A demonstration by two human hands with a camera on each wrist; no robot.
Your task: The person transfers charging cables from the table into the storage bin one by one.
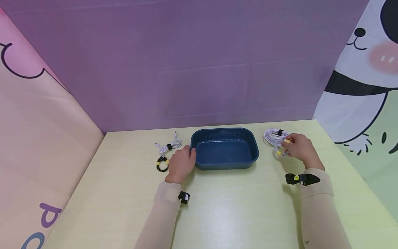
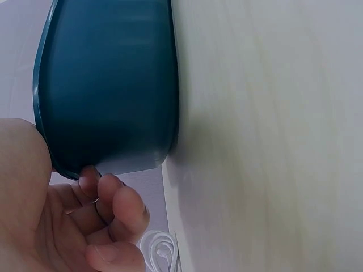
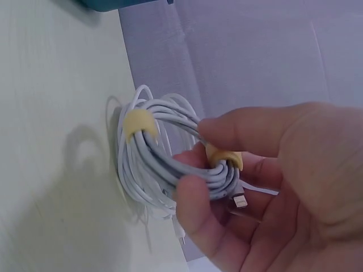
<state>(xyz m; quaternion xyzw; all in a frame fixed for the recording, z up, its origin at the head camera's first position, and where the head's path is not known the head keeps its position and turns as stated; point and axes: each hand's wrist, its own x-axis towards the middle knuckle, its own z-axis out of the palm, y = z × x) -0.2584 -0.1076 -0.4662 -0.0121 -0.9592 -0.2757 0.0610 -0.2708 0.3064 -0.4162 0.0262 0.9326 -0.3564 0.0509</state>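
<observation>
In the head view a blue rectangular plastic basin (image 1: 225,165) stands on the table. My left hand (image 1: 181,163) grips its left end at the rim; in the left wrist view curled fingers (image 2: 127,207) lie against that end. My right hand (image 1: 299,149) pinches a coiled white cable (image 3: 181,164) with yellow ties between thumb and fingers. A small metal plug (image 3: 240,201) sticks out of this coil. Behind it rests a larger white cable coil (image 1: 272,136) with a black tie, partly covered by the held one in the right wrist view.
Left of the basin lies a white cable bundle (image 1: 169,146) with a black strap. Nearer my left hand is a small black cable ring (image 1: 159,167) with yellow ties. A purple backdrop (image 1: 205,69) rises at the table's back edge, with printed panels at both sides.
</observation>
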